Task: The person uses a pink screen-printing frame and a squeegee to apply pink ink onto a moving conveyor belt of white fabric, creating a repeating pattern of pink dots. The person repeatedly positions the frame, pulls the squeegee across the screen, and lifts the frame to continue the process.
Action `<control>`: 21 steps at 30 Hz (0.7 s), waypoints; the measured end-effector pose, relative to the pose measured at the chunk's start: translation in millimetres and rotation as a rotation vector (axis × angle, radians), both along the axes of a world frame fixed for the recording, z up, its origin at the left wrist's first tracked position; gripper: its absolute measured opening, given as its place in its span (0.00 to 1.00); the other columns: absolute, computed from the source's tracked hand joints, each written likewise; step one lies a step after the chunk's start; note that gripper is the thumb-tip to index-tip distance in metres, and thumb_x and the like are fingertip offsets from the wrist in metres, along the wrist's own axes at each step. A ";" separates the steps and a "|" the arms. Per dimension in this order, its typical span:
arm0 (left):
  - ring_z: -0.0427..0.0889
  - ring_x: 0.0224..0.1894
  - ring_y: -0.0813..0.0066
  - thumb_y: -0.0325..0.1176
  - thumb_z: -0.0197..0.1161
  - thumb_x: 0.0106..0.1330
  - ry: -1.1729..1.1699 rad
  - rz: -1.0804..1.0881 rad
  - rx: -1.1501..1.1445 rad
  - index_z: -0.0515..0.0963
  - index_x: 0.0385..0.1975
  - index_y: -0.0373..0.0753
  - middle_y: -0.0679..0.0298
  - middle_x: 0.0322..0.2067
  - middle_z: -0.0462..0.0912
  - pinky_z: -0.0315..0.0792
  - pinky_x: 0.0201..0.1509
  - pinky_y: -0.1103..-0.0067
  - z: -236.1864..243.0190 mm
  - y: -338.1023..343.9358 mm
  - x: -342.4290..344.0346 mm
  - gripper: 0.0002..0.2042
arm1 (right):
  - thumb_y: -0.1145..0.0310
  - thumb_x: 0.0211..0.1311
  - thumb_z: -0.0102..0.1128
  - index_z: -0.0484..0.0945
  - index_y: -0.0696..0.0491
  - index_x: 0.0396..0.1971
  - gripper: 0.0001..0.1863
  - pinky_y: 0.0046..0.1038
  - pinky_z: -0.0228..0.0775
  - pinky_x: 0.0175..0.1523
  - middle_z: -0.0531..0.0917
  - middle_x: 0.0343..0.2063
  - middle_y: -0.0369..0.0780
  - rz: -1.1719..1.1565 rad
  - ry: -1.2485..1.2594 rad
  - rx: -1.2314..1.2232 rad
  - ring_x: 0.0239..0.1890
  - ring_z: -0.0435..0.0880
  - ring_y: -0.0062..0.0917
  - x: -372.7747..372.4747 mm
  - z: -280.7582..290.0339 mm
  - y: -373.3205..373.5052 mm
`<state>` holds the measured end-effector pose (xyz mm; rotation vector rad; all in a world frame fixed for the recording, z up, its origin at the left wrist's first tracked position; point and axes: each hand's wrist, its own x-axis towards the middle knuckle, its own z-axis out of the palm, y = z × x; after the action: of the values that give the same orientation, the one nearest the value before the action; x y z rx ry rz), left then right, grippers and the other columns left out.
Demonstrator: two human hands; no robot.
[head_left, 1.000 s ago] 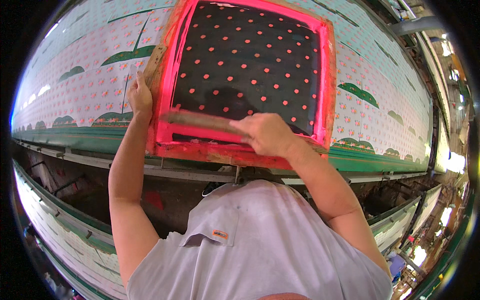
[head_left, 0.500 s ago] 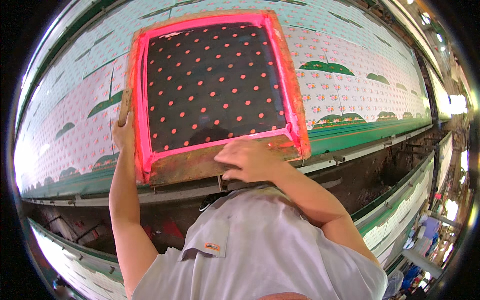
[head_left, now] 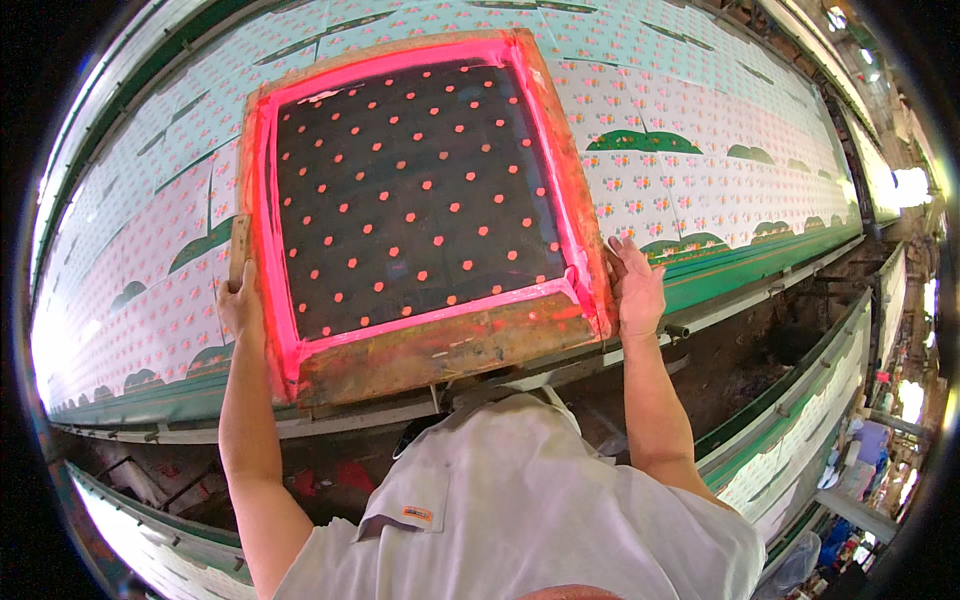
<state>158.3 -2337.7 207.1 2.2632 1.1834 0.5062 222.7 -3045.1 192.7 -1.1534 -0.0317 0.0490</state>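
A wooden-framed printing screen (head_left: pixel 415 200) is in front of me, its dark mesh dotted with pinkish-red spots and its inner border smeared with bright pink ink. My left hand (head_left: pixel 238 305) is closed around the lower end of a short wooden handle (head_left: pixel 240 245) on the frame's left side. At the lower right edge of the frame, my right hand (head_left: pixel 638 290) grips the side, with its fingers slightly spread and some contact hidden. The screen sits slightly tilted, its near edge overhanging the table edge. Beneath it lies floral-printed fabric (head_left: pixel 690 195) in white and pale green.
A metal rail with small stops (head_left: pixel 676 330) runs along the near table edge. Behind my body stands another long printing table (head_left: pixel 790 450), across a dark aisle. Assorted items, including a purple container (head_left: pixel 868 440), are at the lower right.
The screen has shifted toward me and a little left, turning slightly. My right hand has moved from above the frame's near bar to its right side. My left hand keeps its hold.
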 end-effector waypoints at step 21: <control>0.86 0.38 0.64 0.55 0.79 0.67 -0.238 -0.027 -0.384 0.86 0.42 0.30 0.54 0.39 0.89 0.81 0.45 0.67 21.2 -20.7 7.6 0.27 | 0.29 0.81 0.40 0.63 0.61 0.82 0.51 0.46 0.57 0.82 0.69 0.80 0.50 0.158 0.040 0.141 0.76 0.72 0.42 15.8 111.1 -9.3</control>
<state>165.8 -2358.3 228.3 1.8354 1.0283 0.4765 238.5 -3054.4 303.9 -1.0069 -0.0889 0.2070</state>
